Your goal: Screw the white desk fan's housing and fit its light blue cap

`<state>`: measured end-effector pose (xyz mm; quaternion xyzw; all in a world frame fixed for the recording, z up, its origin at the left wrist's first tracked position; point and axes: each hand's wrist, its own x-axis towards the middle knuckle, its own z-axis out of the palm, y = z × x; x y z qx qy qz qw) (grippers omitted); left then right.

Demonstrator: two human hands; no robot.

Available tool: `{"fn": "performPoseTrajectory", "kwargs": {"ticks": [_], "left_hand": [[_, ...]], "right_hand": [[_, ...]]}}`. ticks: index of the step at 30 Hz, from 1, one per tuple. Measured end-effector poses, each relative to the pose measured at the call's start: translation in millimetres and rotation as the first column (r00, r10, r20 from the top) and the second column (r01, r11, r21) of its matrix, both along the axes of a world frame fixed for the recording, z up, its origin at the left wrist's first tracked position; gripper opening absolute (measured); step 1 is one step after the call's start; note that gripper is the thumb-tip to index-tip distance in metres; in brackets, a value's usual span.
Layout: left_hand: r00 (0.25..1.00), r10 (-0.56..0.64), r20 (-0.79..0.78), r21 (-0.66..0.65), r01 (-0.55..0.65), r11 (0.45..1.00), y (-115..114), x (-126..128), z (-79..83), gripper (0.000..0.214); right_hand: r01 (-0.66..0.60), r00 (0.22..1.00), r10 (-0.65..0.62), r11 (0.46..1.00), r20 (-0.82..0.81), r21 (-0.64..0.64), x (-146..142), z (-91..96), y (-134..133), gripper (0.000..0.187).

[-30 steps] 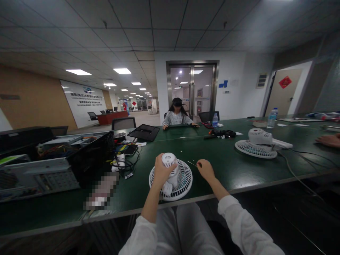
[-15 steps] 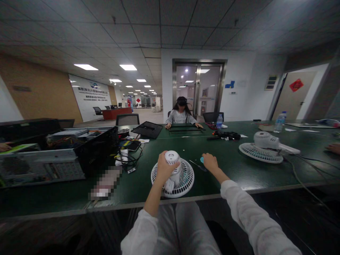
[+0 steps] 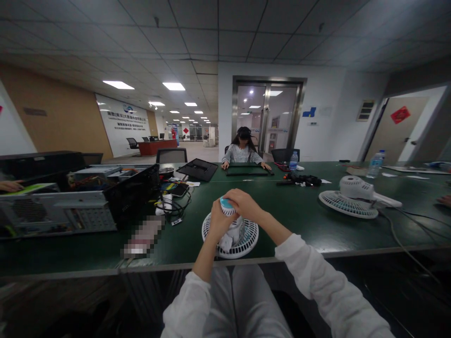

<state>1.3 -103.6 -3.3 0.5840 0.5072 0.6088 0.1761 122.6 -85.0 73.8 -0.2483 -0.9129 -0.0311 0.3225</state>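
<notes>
A white fan head [image 3: 251, 241] lies grille-down near the table's front edge, its motor housing pointing up. My left hand [image 3: 219, 220] is wrapped round the upper part of that housing. On top of the housing sits a small light-blue round cap [image 3: 225, 203], gripped by the fingers of my right hand [image 3: 245, 204]. Both hands meet there and partly cover the housing. Whether the cap is seated or just resting cannot be told.
To the left stands an opened computer case [image 3: 84, 202], with cables and a white adapter [image 3: 164, 204] beside it. Another white fan [image 3: 347, 204] lies on the right. A person [image 3: 243, 152] opposite holds a black frame [image 3: 249, 171]. Water bottles [image 3: 375, 164] stand further back.
My right hand has moved left from the table, carrying the light-blue cap onto the fan's motor housing. The screwdriver seen beside it earlier no longer shows. My left hand keeps its grip.
</notes>
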Motion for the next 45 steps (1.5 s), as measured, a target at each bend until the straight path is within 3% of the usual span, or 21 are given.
{"fn": "performPoseTrajectory", "kwargs": {"ticks": [4, 9, 16, 23, 32, 37, 45], "left_hand": [[1.000, -0.017, 0.000, 0.017, 0.017, 1.000, 1.0, 0.9, -1.2, 0.060], [1.000, -0.006, -0.011, 0.041, 0.006, 0.999, 2.6, 1.5, -3.0, 0.058], [1.000, 0.001, -0.003, 0.040, -0.001, 0.999, 4.6, 0.9, -4.4, 0.060], [1.000, -0.021, 0.013, 0.003, 0.021, 1.000, 1.9, 1.4, -2.2, 0.061], [0.999, -0.017, -0.030, 0.026, 0.018, 0.999, 5.2, 0.4, -4.6, 0.060], [1.000, -0.011, -0.012, 0.021, 0.011, 1.000, 6.0, -0.8, -5.9, 0.059], [1.000, -0.004, -0.020, 0.035, 0.004, 0.999, 5.7, -0.8, -5.1, 0.060]], "right_hand": [[0.064, 0.980, -0.055, 0.997, 0.189, -0.043, -3.6, 11.4, -2.7, 0.022], [0.161, 0.909, -0.156, 0.987, 0.386, 0.018, -9.7, 26.0, -10.0, 0.023], [0.234, 0.915, -0.230, 0.972, 0.330, 0.029, -6.0, 19.9, -13.9, 0.024], [0.264, 0.881, -0.219, 0.963, 0.418, -0.051, -6.3, 39.3, -17.5, 0.020], [0.342, 0.786, -0.330, 0.937, 0.523, 0.078, -17.7, 45.9, -14.6, 0.021], [0.397, 0.777, -0.389, 0.913, 0.495, 0.094, -29.0, 46.0, -19.2, 0.024], [0.503, 0.794, -0.444, 0.863, 0.416, -0.039, -39.4, 37.8, -14.6, 0.032]]}}
